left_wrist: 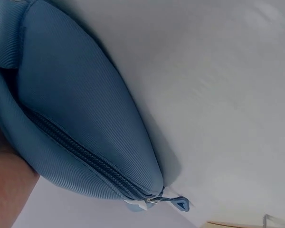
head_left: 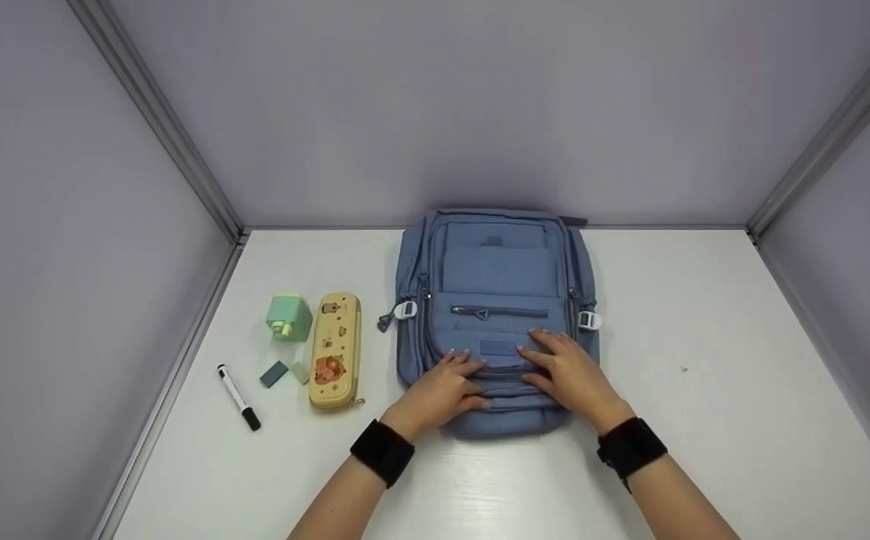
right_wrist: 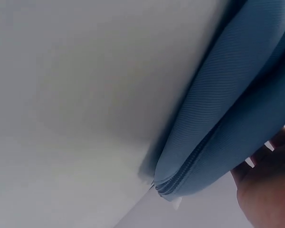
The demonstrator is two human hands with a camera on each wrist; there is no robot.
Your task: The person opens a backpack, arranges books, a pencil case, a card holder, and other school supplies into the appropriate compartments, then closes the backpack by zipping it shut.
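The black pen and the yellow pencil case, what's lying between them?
Two small erasers: a dark grey-green eraser and a paler eraser, between the pen and the pencil case. The head view shows this.

My white table [head_left: 705,390] carries a blue backpack [head_left: 496,285] lying flat. Left of it lie a yellow pencil case [head_left: 335,351], green sharpener [head_left: 289,317], two erasers [head_left: 274,373] and a marker [head_left: 238,397].

The table [head_left: 705,375] is viewed from above, facing forward and down. The backpack [head_left: 495,300], shared by all views, is seen close by both wrist cameras.
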